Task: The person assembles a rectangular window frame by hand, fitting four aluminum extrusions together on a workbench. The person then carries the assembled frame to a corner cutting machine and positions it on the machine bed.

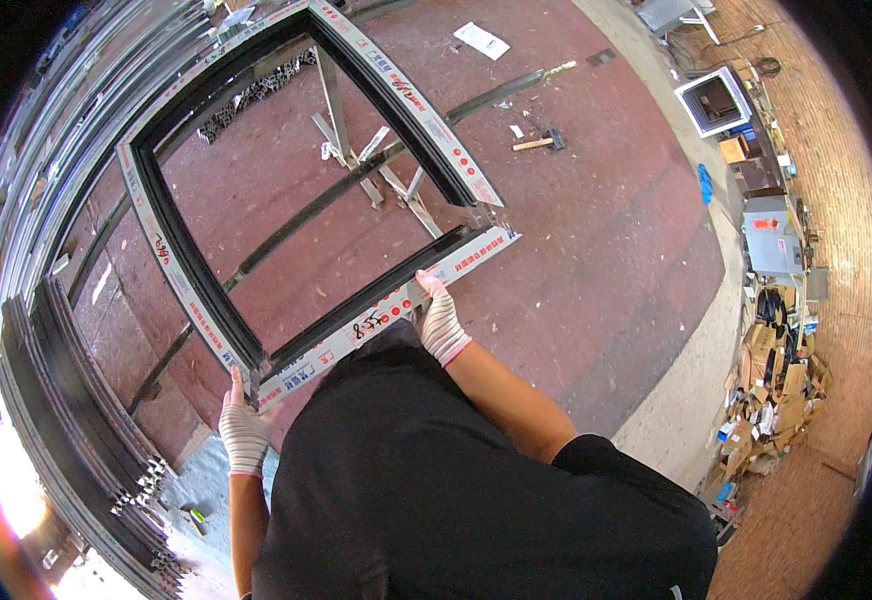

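A large rectangular window frame (188,285) of dark profile, covered in white printed film, is in front of me. Its near rail (361,325) stands slightly apart from the side profiles, with a narrow gap at the near right corner and another at the near left. My right hand (441,320), in a striped glove with bare fingertips, grips the middle of this rail, thumb on top. At the near left corner my left hand (242,430), gloved the same way, holds the frame with its thumb up along the profile; its other fingers are hidden underneath.
Bundles of long metal profiles (51,370) lie along the left. Crossed metal stand legs (331,110) show through the frame. On the reddish floor (596,260) lie a hammer (541,141) and a white sheet (482,41). Boxes and scraps (771,400) are heaped at the right.
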The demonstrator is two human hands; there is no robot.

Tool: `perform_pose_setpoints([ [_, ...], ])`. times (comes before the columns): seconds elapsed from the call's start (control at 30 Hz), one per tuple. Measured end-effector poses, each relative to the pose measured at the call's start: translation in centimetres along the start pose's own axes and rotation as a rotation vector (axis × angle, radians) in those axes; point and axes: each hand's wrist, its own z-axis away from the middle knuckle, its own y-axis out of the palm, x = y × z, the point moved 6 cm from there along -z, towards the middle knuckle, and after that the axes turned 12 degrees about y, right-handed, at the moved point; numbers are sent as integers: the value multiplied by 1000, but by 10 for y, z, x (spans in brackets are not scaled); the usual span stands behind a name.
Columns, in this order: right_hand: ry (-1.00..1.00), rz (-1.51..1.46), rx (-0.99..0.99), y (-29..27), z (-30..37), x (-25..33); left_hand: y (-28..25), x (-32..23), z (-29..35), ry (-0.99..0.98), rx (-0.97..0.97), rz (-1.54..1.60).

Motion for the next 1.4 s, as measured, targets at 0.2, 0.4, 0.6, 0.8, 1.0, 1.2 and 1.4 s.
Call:
perform_pose_setpoints([
  [0.2, -26, 67, -35, 4, 4, 2, -1, 5, 2, 55, 21, -208],
  [0.4, -10, 43, -5, -1, -1, -3, 4, 19, 5, 11, 10, -67],
  [0.6, -21, 101, -112, 0, -7, 0, -7, -4, 5, 108, 1, -390],
  [0.8, 105, 75, -72, 9, -3, 2, -10, -8, 5, 63, 34, -339],
  [1.0, 41, 128, -108, -2, -9, 2, -8, 2, 4, 58, 63, -330],
  [1.2, 49, 199, -122, -4, -10, 2, -9, -1, 4, 60, 88, -361],
  [1.4, 42, 206, -69, -1, -12, -9, -11, -5, 6, 54, 106, -357],
])
